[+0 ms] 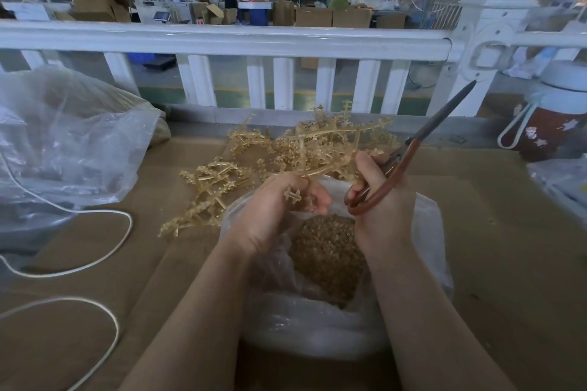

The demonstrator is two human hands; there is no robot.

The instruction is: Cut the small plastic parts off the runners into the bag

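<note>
On the brown cardboard-covered table (476,232), far left, lies one crumpled clear plastic bag (73,136), with a white cord (104,251) looping over the surface near it. Centre, a loose pile of runners (286,149) — translucent amber plastic, thin stems lined with small cross-shaped parts — spreads from mid-left toward the white railing (222,41); the count of runners cannot be told.

The left hand (279,209) grips one runner (330,165), fingers curled round its near end, where a cross-shaped piece shows at the knuckles. Its long axis runs from the hand up and right, toward the far side.

Below both hands sits one open clear bag (428,232), holding a heap of small amber cut parts (327,251) — too many to count.

The right hand (381,203) holds one pair of scissors (422,140) by its brown handles, fingers through the loop. The blades lie together, pointing up and far right.

Far right stands one dark red bottle (552,124) with a white lid and strap.
</note>
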